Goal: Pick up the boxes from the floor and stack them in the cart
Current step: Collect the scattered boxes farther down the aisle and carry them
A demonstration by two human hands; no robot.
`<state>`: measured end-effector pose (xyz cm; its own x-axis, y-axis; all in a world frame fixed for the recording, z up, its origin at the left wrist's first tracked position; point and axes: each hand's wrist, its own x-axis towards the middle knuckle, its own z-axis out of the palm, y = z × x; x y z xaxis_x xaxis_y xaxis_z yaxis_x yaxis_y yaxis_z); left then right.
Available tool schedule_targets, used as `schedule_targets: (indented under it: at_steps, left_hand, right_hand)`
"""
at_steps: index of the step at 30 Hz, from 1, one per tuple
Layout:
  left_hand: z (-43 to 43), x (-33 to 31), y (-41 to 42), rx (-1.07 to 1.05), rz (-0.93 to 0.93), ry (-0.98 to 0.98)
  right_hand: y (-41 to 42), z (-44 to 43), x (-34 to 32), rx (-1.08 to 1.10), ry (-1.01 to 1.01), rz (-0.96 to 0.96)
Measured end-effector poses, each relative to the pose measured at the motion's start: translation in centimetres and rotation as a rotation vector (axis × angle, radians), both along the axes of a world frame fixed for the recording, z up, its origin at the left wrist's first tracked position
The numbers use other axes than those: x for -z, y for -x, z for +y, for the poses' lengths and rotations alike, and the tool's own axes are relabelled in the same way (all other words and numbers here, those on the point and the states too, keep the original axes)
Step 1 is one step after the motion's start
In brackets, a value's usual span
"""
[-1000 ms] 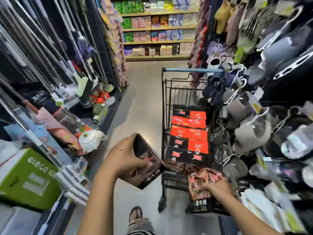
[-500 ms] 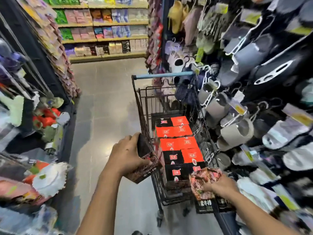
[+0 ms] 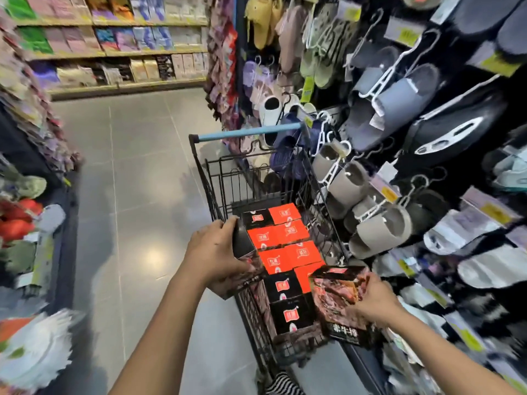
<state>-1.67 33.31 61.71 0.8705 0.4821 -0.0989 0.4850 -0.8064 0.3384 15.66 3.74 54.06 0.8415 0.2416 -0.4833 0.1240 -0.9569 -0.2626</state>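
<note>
My left hand [image 3: 216, 258] and my right hand [image 3: 376, 303] are bare, and both forearms are bare down to the lower edge of the frame. At the bottom centre shows a small piece of my black-and-white striped cloth garment [image 3: 282, 387].

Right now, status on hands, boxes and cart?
Left hand grips one box at cart rim. Right hand grips second box at near right corner. Stacked boxes inside. Slippers crowd right side.
</note>
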Motion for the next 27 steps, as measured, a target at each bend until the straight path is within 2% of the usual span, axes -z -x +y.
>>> schedule_targets:
  at_steps: [2, 6, 10, 19, 22, 27]
  left_hand:
    - [0.7, 0.1, -1.9, 0.025, 0.034, -0.037]
    - [2.0, 1.2, -6.2, 0.055, 0.049, -0.078]
    - [3.1, 3.2, -11.7, -0.009, 0.057, -0.103]
    - [6.8, 10.9, -24.4, -0.054, 0.129, -0.213]
    - [8.3, 12.7, -26.4, -0.021, 0.177, -0.205]
    - [9.9, 15.0, -27.4, 0.045, 0.213, -0.191]
  right_hand:
    - [-3.6, 0.2, 3.2, -0.027, -0.070, -0.018]
    - [-6.6, 4.1, 0.9, -0.086, -0.201, -0.061]
    - [-12.1, 7.7, 2.5, -0.166, -0.341, -0.038]
    - [-24.0, 16.9, 8.2, -0.324, -0.586, 0.139]
    - [-26.6, 20.0, 10.0, -0.388, -0.643, 0.178]
    - [-28.6, 23.3, 12.6, -0.470, -0.617, 0.231]
